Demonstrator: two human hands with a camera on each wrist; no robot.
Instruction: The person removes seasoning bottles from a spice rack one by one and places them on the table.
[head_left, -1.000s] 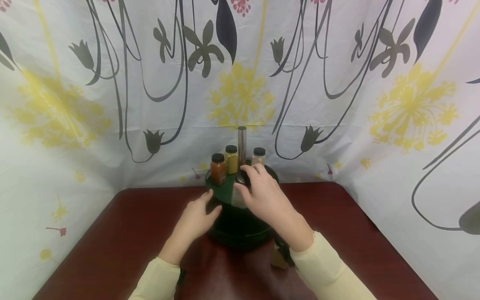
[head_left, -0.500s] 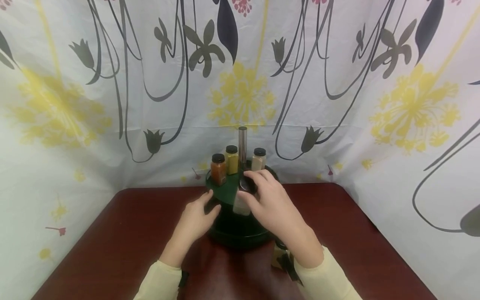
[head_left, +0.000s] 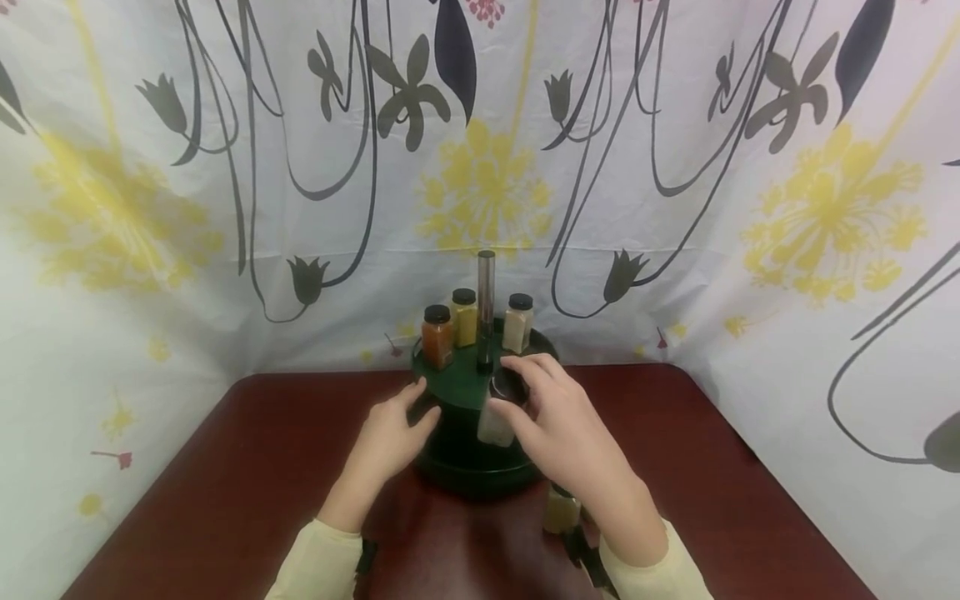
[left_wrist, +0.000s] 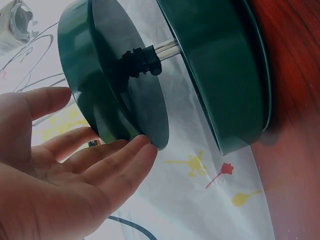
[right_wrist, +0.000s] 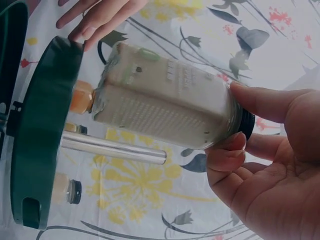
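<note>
My right hand (head_left: 566, 421) pinches a square clear jar of pale powder (right_wrist: 160, 97) by its black lid and neck. In the right wrist view the jar's base hangs clear of the upper tier. My left hand (head_left: 396, 437) is at the left of a green two-tier spice rack (head_left: 453, 387), its fingers straight. In the left wrist view its fingertips are right at the rim of the upper tier (left_wrist: 82, 60). On that tier stand an orange jar (head_left: 437, 342), a yellow jar (head_left: 465, 323) and a pale jar (head_left: 517, 325), all with black lids.
A metal post (head_left: 486, 283) rises from the middle of the rack. The deeper lower tier (left_wrist: 220, 70) sits on the dark red table (head_left: 300, 467). One more jar (head_left: 561, 512) stands on the table near my right wrist. A patterned curtain (head_left: 337, 208) hangs behind.
My right hand has drawn the jar of pale powder back toward me and slightly right, away from the post. The left hand has stayed at the rim.
</note>
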